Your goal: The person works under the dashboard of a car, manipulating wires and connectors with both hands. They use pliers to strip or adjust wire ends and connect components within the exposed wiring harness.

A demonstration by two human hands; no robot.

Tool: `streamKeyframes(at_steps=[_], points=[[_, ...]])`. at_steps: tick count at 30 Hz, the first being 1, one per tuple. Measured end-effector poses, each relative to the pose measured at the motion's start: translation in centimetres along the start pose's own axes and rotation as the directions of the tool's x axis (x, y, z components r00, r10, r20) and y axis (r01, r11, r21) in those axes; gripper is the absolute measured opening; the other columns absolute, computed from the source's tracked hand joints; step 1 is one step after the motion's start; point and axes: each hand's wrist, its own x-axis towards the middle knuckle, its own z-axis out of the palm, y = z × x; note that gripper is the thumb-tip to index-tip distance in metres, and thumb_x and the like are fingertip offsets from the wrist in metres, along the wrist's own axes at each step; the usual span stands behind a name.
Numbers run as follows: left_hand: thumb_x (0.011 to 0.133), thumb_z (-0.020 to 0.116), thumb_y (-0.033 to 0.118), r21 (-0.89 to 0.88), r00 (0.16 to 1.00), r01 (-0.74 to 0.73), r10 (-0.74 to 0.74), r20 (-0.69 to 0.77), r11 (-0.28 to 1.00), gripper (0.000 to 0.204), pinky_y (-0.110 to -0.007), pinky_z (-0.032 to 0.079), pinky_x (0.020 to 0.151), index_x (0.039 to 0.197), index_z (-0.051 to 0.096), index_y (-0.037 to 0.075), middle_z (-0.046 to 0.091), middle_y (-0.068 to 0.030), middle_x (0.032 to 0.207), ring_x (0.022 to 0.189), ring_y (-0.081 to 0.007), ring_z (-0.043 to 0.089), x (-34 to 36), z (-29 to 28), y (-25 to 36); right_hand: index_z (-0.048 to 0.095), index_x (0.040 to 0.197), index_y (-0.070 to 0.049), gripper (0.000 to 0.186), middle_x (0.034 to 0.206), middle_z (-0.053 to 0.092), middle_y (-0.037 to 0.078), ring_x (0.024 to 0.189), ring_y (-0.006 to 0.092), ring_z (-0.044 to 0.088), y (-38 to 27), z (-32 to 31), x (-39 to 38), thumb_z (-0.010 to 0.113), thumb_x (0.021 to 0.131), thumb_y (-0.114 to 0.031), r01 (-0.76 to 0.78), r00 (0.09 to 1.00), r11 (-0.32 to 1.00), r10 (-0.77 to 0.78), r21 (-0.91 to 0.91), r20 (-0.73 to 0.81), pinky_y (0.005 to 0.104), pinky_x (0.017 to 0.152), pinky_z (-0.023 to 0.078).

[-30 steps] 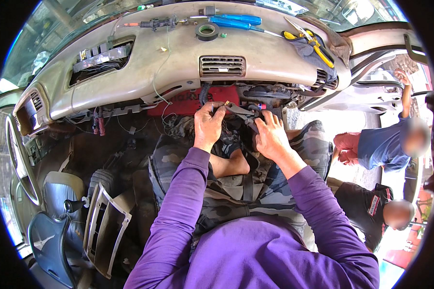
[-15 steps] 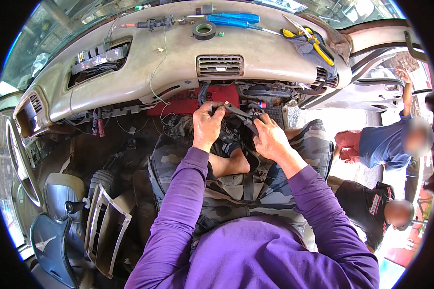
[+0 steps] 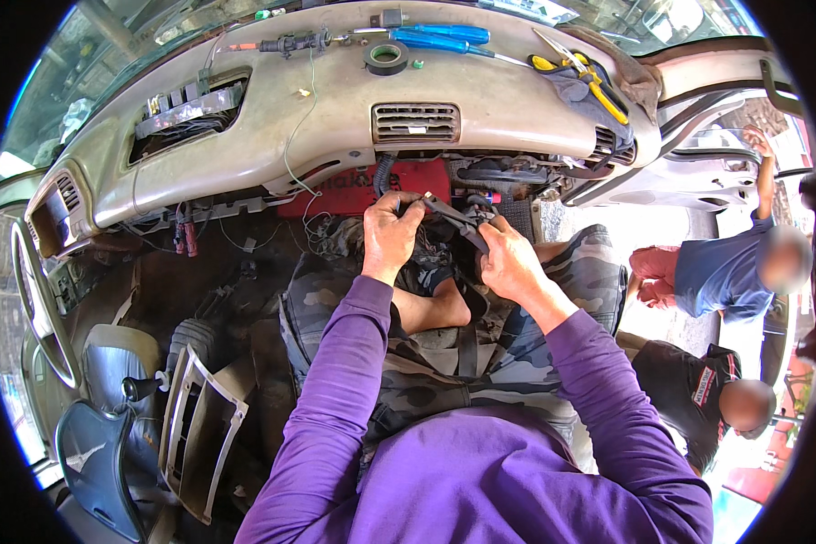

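My left hand [image 3: 392,231], below the centre vent [image 3: 415,122], is pinched around a small brass-coloured piece [image 3: 426,198]. Dark pliers [image 3: 467,223] reach from my right hand [image 3: 510,258] to that piece, their jaws beside my left fingertips; my right fingers are closed round the handles. Whether the jaws grip the piece is too small to tell. Behind both hands are a red case [image 3: 319,201] with dark lettering, a black corrugated hose [image 3: 383,172] and loose wiring [image 3: 320,231] under the dashboard.
The dashboard [image 3: 326,118] carries blue screwdrivers [image 3: 440,36], black tape [image 3: 385,59] and yellow-handled pliers [image 3: 598,91]. At left are a gear lever [image 3: 140,388] and detached trim [image 3: 199,408]. Two people, one in blue [image 3: 716,272], one in black [image 3: 680,390], are at the right doorway.
The view has shifted slightly since one second ago. My hands and the pliers hold almost the same pose. The person in black at the right has moved a little.
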Motion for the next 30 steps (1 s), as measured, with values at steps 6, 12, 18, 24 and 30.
streamKeyframes(at_steps=[6, 12, 18, 24, 30], points=[[0.091, 0.070, 0.011, -0.017, 1.000, 0.001, 0.000, 0.010, 1.000, 0.018, -0.025, 0.045, 0.071, 0.100, 0.075, -0.004, 0.067, 0.0012, 0.081, 0.076, -0.0060, 0.054, 0.0, 0.0, 0.3, 0.062, 0.109, 0.001, 0.033, 0.109, 0.060, 0.025, 0.099, 0.0476, 0.065, -0.2, -0.1, -0.1, 0.064, 0.077, -0.002, -0.032, 0.999, 0.999, 0.033, -0.014, 0.015, 0.0524, 0.086, 0.054], [0.093, 0.064, 0.010, -0.138, 0.999, 0.013, -0.005, 0.054, 0.990, 0.020, -0.028, 0.049, 0.075, 0.107, 0.072, -0.003, 0.070, -0.0023, 0.092, 0.082, -0.0098, 0.061, 0.3, -0.3, -0.5, 0.060, 0.116, 0.001, 0.039, 0.123, 0.056, 0.026, 0.113, 0.0475, 0.060, 0.3, 0.8, 0.1, 0.067, 0.078, -0.006, -0.035, 0.999, 0.999, 0.035, -0.003, -0.001, 0.0553, 0.096, 0.050], [0.102, 0.057, 0.011, -0.281, 0.999, -0.014, 0.024, 0.035, 0.960, 0.022, -0.030, 0.055, 0.077, 0.117, 0.064, -0.003, 0.071, -0.0093, 0.097, 0.081, -0.0151, 0.067, 0.7, -0.4, 0.1, 0.060, 0.120, 0.002, 0.042, 0.134, 0.052, 0.026, 0.125, 0.0466, 0.053, 1.8, 0.8, 0.4, 0.066, 0.080, -0.008, -0.177, 0.983, 0.983, 0.179, -0.056, 0.040, 0.0591, 0.104, 0.044], [0.106, 0.055, 0.013, -0.229, 0.999, -0.008, 0.020, 0.048, 0.973, 0.023, -0.029, 0.056, 0.070, 0.122, 0.060, -0.003, 0.073, -0.0119, 0.096, 0.073, -0.0149, 0.067, 0.7, -0.5, 0.1, 0.060, 0.107, 0.002, 0.027, 0.117, 0.057, 0.022, 0.109, 0.0458, 0.058, 0.9, -1.4, 0.3, 0.065, 0.082, -0.007, 0.053, 0.989, 0.998, -0.048, 0.031, -0.139, 0.0520, 0.093, 0.049], [0.108, 0.056, 0.023, -0.422, 0.996, 0.034, 0.005, 0.092, 0.906, 0.021, -0.029, 0.056, 0.064, 0.108, 0.060, 0.002, 0.063, -0.0037, 0.083, 0.076, -0.0168, 0.069, 0.9, -0.6, 0.1, 0.062, 0.093, 0.001, 0.022, 0.108, 0.060, 0.020, 0.099, 0.0439, 0.061, -1.8, -7.7, 3.0, 0.073, 0.083, -0.015, 0.254, 0.881, 0.963, -0.268, -0.086, -0.390, 0.0490, 0.085, 0.052]])
